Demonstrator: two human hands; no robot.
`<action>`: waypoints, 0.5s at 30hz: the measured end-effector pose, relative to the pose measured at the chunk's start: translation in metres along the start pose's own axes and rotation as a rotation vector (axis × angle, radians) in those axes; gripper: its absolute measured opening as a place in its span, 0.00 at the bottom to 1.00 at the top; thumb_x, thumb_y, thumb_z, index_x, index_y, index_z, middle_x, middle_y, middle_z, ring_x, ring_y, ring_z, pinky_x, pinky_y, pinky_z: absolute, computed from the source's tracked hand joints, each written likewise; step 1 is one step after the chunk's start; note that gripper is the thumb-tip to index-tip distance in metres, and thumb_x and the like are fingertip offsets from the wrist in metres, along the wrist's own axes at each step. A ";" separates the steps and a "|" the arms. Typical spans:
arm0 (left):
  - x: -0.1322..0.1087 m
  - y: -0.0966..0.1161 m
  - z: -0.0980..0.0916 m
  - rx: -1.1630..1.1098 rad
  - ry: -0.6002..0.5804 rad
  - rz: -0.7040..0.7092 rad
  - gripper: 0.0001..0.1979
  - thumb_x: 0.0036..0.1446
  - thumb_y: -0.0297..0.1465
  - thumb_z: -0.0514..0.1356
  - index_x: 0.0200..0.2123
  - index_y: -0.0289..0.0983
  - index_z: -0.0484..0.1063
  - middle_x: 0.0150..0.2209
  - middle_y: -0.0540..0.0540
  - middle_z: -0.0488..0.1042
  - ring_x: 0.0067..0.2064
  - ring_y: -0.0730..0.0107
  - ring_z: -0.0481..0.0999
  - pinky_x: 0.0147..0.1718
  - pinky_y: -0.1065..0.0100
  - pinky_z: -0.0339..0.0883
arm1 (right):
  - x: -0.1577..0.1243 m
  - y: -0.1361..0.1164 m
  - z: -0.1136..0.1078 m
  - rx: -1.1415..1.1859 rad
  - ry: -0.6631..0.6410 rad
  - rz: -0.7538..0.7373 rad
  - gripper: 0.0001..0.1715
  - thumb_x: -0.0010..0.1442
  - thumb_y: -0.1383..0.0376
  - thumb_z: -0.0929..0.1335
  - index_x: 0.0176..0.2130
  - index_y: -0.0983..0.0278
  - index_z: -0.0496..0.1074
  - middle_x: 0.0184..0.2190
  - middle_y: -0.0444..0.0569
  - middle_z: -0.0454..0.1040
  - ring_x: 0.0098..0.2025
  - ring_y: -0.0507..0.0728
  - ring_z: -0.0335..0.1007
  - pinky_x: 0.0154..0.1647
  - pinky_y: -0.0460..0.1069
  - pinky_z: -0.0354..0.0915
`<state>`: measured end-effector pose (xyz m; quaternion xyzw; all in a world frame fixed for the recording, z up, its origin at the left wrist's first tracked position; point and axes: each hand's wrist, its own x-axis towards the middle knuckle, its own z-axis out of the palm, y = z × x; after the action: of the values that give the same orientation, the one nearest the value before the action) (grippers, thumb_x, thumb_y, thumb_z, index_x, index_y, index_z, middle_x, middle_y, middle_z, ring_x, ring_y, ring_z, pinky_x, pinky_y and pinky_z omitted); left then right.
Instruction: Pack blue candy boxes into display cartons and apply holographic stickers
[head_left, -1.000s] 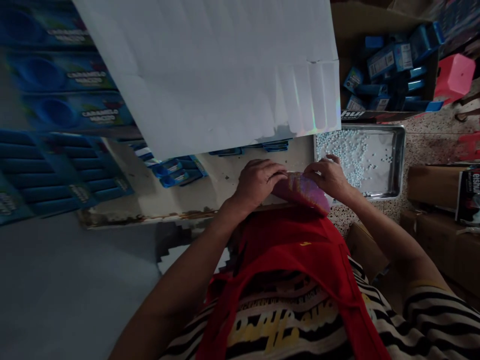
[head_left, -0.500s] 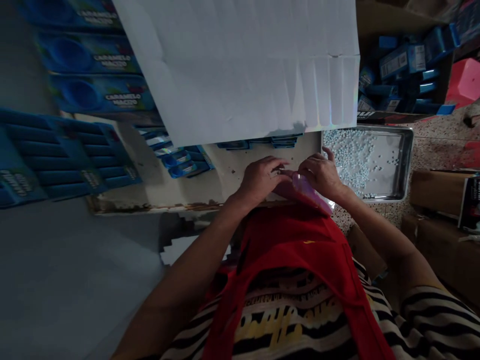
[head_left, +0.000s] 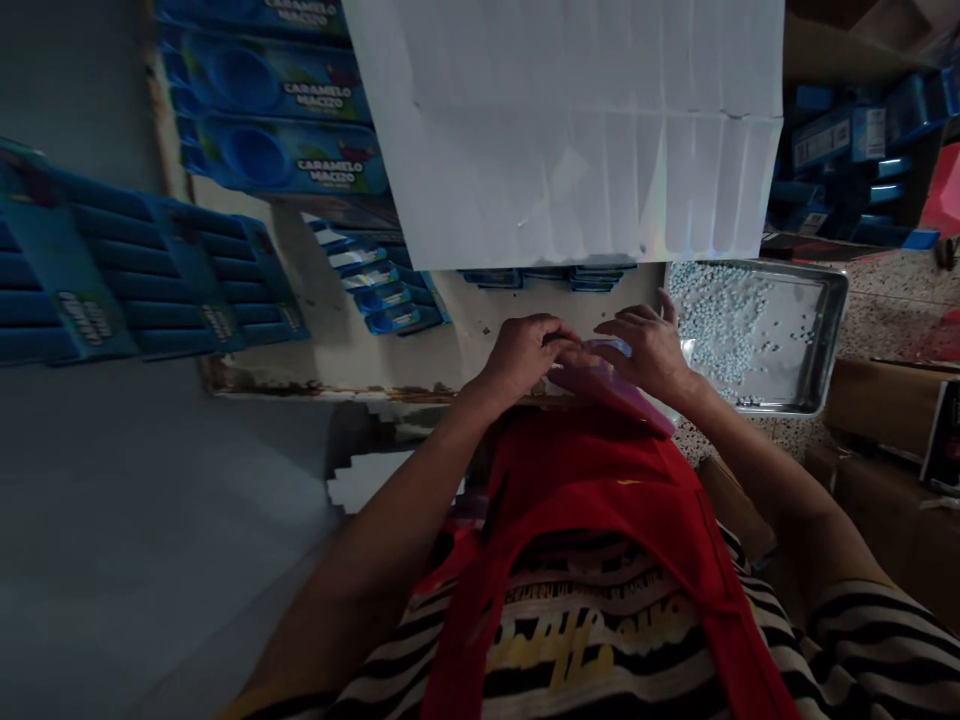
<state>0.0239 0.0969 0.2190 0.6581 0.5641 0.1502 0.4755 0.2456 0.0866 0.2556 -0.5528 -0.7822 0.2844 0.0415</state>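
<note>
A shiny pink-purple plastic piece (head_left: 626, 392) lies at the table's front edge, against the red apron. My left hand (head_left: 525, 355) is closed on its left end, with thumb and fingertips pinched together. My right hand (head_left: 646, 345) rests over its upper right part, fingers bent and partly spread, one finger raised. The right fingertips touch the plastic, but whether they grip it is hard to tell. Right of my right hand stands a metal tray (head_left: 825, 340) with many small pale blue beads (head_left: 716, 315).
A large white folded sheet (head_left: 570, 140) rises beyond the hands, with small blue packs (head_left: 600, 278) under its edge. Blue display boxes (head_left: 285, 155) and blue packs (head_left: 390, 300) stand left. A carton of blue boxes (head_left: 840, 140) is at upper right, brown cartons (head_left: 885, 400) below.
The view has shifted, so the table's things appear further right. My right fingers have spread and lie flatter over the plastic, whose raised part now sits lower. My left hand still pinches.
</note>
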 end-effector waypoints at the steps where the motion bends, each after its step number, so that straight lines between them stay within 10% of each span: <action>1: -0.001 0.001 0.000 -0.003 0.008 -0.006 0.07 0.61 0.27 0.66 0.38 0.40 0.86 0.39 0.47 0.87 0.42 0.63 0.84 0.46 0.66 0.75 | 0.003 -0.004 0.003 -0.013 -0.009 -0.008 0.12 0.74 0.58 0.69 0.46 0.57 0.84 0.44 0.49 0.85 0.56 0.63 0.75 0.79 0.69 0.34; 11: -0.016 -0.013 -0.005 -0.134 0.183 -0.120 0.07 0.58 0.33 0.70 0.39 0.41 0.88 0.39 0.47 0.88 0.42 0.62 0.86 0.44 0.69 0.75 | 0.024 -0.009 0.010 0.014 -0.131 -0.002 0.15 0.76 0.66 0.64 0.42 0.61 0.80 0.44 0.48 0.85 0.52 0.61 0.76 0.74 0.65 0.45; 15: -0.018 -0.017 -0.015 -0.166 0.173 -0.162 0.07 0.56 0.36 0.72 0.36 0.40 0.87 0.36 0.47 0.87 0.40 0.63 0.85 0.43 0.69 0.74 | 0.025 -0.021 0.002 -0.029 -0.189 -0.030 0.14 0.76 0.65 0.64 0.45 0.63 0.80 0.45 0.51 0.85 0.48 0.60 0.78 0.57 0.54 0.61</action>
<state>-0.0030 0.0861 0.2190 0.5534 0.6400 0.2136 0.4885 0.2173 0.1036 0.2581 -0.5122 -0.7948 0.3234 -0.0362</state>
